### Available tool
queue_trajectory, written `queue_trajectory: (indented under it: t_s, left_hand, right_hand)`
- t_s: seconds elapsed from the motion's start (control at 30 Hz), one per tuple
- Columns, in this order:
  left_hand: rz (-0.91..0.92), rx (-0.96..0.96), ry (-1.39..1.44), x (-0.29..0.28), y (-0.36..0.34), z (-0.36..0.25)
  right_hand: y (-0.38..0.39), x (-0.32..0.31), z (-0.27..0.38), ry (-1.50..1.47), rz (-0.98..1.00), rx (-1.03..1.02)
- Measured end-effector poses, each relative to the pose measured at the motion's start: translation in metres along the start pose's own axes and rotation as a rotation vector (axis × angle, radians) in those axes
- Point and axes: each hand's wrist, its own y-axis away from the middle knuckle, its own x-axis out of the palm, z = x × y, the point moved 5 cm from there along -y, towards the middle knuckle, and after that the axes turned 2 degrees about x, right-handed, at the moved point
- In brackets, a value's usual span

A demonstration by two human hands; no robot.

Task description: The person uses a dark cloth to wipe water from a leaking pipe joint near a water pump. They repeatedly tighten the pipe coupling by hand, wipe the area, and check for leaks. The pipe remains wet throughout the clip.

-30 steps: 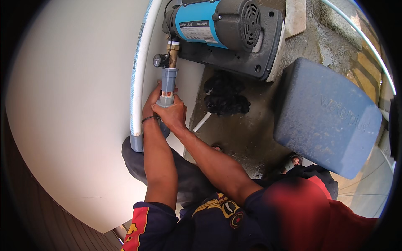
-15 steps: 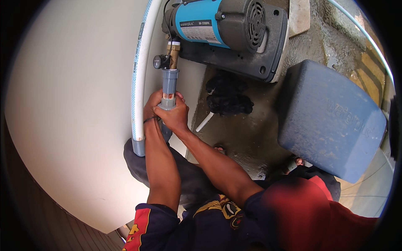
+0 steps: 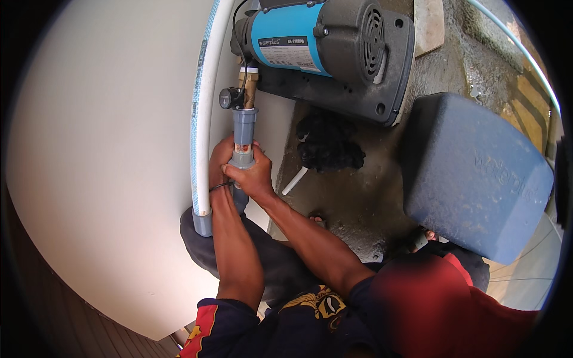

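Observation:
A grey plastic pipe fitting (image 3: 242, 159) stands in line below a grey socket (image 3: 244, 127), with a stained, whitish threaded section between them. My left hand (image 3: 221, 154) is wrapped round the fitting from the wall side, its fingers partly hidden behind it. From the other side my right hand (image 3: 256, 176) grips the same fitting, its thumb lying across the front. A grey pipe (image 3: 240, 200) continues below my hands. Above the socket, a brass fitting (image 3: 248, 86) with a small black gauge (image 3: 227, 98) joins a blue and black water pump (image 3: 292, 39).
A white pipe (image 3: 200, 119) with a grey end runs close beside my left forearm. The pump's black base (image 3: 382, 98) sits above the wet floor (image 3: 358, 197). A crumpled black thing (image 3: 331, 152) and a short white tube (image 3: 294, 181) lie there. A large blue-grey cover (image 3: 477, 173) stands to the right.
The whole view has shifted slightly, so everything appears a little lower and farther right. Both hands keep their grip on the fitting, with no clear turn of it visible.

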Motion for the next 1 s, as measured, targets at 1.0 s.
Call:
queue_trajectory:
  t_s: [1.0]
  left_hand:
    - [-0.317,0.129,-0.083,-0.009,0.000,0.000]
  right_hand:
    - [-0.031,-0.073,0.008,-0.132,0.651,0.559]
